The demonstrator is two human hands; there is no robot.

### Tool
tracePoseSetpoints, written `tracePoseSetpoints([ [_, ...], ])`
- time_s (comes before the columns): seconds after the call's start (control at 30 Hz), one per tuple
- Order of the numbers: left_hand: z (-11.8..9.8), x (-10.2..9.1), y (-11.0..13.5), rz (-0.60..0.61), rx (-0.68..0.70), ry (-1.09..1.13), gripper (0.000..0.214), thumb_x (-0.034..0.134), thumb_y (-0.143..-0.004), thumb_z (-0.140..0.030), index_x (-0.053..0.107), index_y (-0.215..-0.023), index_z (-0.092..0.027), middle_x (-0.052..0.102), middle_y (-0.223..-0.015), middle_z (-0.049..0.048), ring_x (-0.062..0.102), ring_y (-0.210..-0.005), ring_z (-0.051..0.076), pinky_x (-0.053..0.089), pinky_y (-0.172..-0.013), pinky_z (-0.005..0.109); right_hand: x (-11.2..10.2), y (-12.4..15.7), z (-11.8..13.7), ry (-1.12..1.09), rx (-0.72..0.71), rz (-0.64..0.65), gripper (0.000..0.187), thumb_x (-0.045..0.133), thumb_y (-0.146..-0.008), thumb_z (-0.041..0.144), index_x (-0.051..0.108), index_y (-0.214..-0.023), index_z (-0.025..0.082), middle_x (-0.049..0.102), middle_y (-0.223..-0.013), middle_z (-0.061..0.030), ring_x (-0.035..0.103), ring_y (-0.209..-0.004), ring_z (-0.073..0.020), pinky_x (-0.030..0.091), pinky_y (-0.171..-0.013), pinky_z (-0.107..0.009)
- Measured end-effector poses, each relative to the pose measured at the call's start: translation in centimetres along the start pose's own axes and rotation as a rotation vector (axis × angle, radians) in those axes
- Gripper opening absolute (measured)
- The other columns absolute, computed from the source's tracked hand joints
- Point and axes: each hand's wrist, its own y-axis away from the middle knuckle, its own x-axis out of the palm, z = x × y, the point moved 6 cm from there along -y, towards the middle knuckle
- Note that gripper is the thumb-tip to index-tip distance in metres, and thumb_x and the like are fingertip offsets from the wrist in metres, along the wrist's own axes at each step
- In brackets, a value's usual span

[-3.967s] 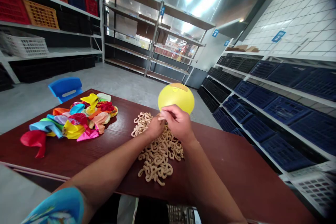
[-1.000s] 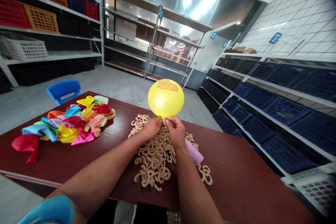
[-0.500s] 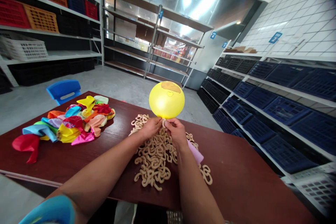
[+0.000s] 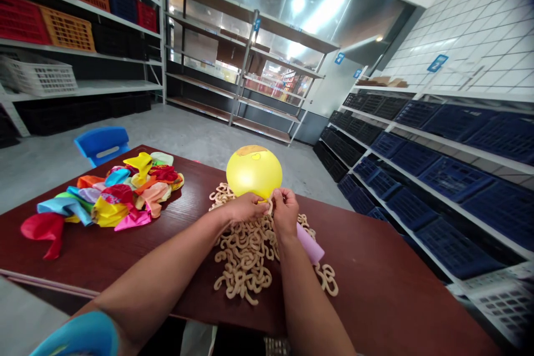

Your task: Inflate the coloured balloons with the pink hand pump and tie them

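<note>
Left fingers (image 4: 259, 207) gripping yellow balloon (image 4: 254, 174), right fingers (image 4: 284, 198) pinching tan curl (image 4: 271, 209), dark-red table (image 4: 367, 272), grey floor (image 4: 192, 136), shelves (image 4: 261, 128)

A short, bright blue sleeve (image 4: 85, 335) bears some pale patterning.

Directly ahead of the left grip (image 4: 249, 207), the yellow balloon (image 4: 254, 169) blocks our way forward; past its right side, ahead of the right grip (image 4: 286, 214), we could slip through. Between both grips we have only a narrow gap, with a tan curl (image 4: 271, 209) in it. Beneath them and nearer us, the curl pile (image 4: 245, 258) bars a low pass. Right of the right wrist, a mauve cylinder (image 4: 310, 245) and loose curls obstruct us; farther right, bare counter (image 4: 384, 272) gives wide room. Left of the left grip, a free strip reaches the limp balloons (image 4: 110, 211), our left forearm crossing its near part.
</note>
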Motion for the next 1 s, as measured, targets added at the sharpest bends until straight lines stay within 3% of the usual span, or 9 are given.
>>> tracePoseSetpoints([
  [0.3,0.1,0.5,-0.1,0.064,0.056,-0.037,0.028,0.051,-0.074,-0.041,0.047,-0.064,-0.015,0.031,-0.047,-0.0064,0.021,-0.040,0.005,0.014,-0.041,0.021,0.0,0.2,-0.8,0.026,-0.012,-0.061,0.027,0.048,-0.076,0.046,0.046,-0.082,0.019,0.048,-0.059,0.0059,0.043,-0.047,-0.0076,0.038,-0.046,-0.020],
  [0.4,-0.1,-0.2,-0.3,-0.053,0.072,-0.164,0.027,0.047,-0.076,-0.039,0.049,-0.064,-0.015,0.035,-0.048,-0.0050,0.026,-0.042,0.007,0.019,-0.042,0.021,0.1,0.2,-0.8,0.026,-0.026,-0.065,0.027,0.049,-0.076,0.045,0.046,-0.082,0.019,0.051,-0.062,0.0049,0.046,-0.050,-0.0078,0.041,-0.050,-0.021],
  [0.57,-1.8,-3.4,-0.6,-0.481,0.149,-0.553,0.040,0.032,-0.083,-0.042,0.056,-0.064,-0.016,0.053,-0.058,0.0020,0.047,-0.055,0.013,0.032,-0.053,0.024,-0.1,0.2,-0.3,0.132,-0.092,-0.082,0.028,0.044,-0.081,0.043,0.049,-0.091,0.018,0.052,-0.058,0.0046,0.049,-0.052,-0.0094,0.043,-0.057,-0.023],
  [0.67,-2.8,-5.0,-1.1,-0.618,0.145,-0.695,0.047,0.027,-0.086,-0.044,0.061,-0.072,-0.016,0.061,-0.070,0.0063,0.054,-0.067,0.017,0.037,-0.061,0.026,0.1,0.5,0.2,0.236,-0.210,-0.063,0.028,0.044,-0.082,0.040,0.051,-0.096,0.017,0.058,-0.072,0.0000,0.052,-0.057,-0.0101,0.044,-0.063,-0.026],
  [0.77,-3.3,-5.9,-2.3,-0.665,0.101,-0.752,0.047,0.026,-0.086,-0.042,0.065,-0.082,-0.015,0.065,-0.083,0.0091,0.057,-0.079,0.019,0.040,-0.070,0.027,0.5,0.9,1.0,0.343,-0.375,-0.049,0.025,0.045,-0.082,0.036,0.053,-0.096,0.017,0.058,-0.087,-0.0047,0.055,-0.070,-0.0128,0.045,-0.069,-0.028],
  [0.87,-3.8,-5.9,-4.3,-0.628,0.134,-0.820,0.047,0.025,-0.086,-0.038,0.067,-0.084,-0.018,0.065,-0.095,0.0081,0.055,-0.096,0.020,0.039,-0.083,0.027,0.8,1.2,1.8,0.440,-0.499,-0.045,0.021,0.046,-0.082,0.032,0.054,-0.095,0.017,0.057,-0.088,-0.0045,0.054,-0.079,-0.0149,0.045,-0.074,-0.030],
  [1.0,-2.7,-7.4,-7.2,-0.599,-0.066,-0.764,0.062,0.021,-0.083,-0.055,0.068,-0.085,-0.015,0.066,-0.092,0.0113,0.058,-0.090,0.023,0.042,-0.081,0.032,1.2,1.6,2.6,0.561,-0.610,-0.016,0.017,0.046,-0.082,0.027,0.054,-0.093,0.018,0.057,-0.084,-0.0036,0.054,-0.079,-0.0154,0.044,-0.074,-0.030],
])
